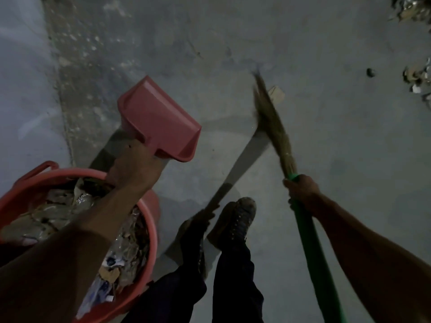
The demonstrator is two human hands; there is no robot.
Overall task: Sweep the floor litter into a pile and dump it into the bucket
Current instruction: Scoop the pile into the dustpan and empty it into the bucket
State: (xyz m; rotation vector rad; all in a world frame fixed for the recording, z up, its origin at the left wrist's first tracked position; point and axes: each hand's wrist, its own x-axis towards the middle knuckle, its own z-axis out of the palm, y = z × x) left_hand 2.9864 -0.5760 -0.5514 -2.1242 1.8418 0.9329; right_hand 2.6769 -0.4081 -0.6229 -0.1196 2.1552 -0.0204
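My left hand (134, 167) grips the handle of a pink dustpan (158, 120), held in the air above the floor with its open mouth pointing away from me. Below my left forearm stands a red bucket (152, 231) full of paper and plastic litter. My right hand (300, 191) grips the green handle (313, 257) of a grass broom. The blurred bristles (271, 120) reach forward over the grey concrete floor. A small scrap of cardboard (277, 93) lies just beyond the bristle tips.
Piles of litter (417, 78) lie at the right edge and in the top right corner (410, 8). A small dark bit (370, 72) sits near them. My shoes and dark trousers (235, 224) are at the bottom centre. A rough concrete strip (77, 73) runs along the left.
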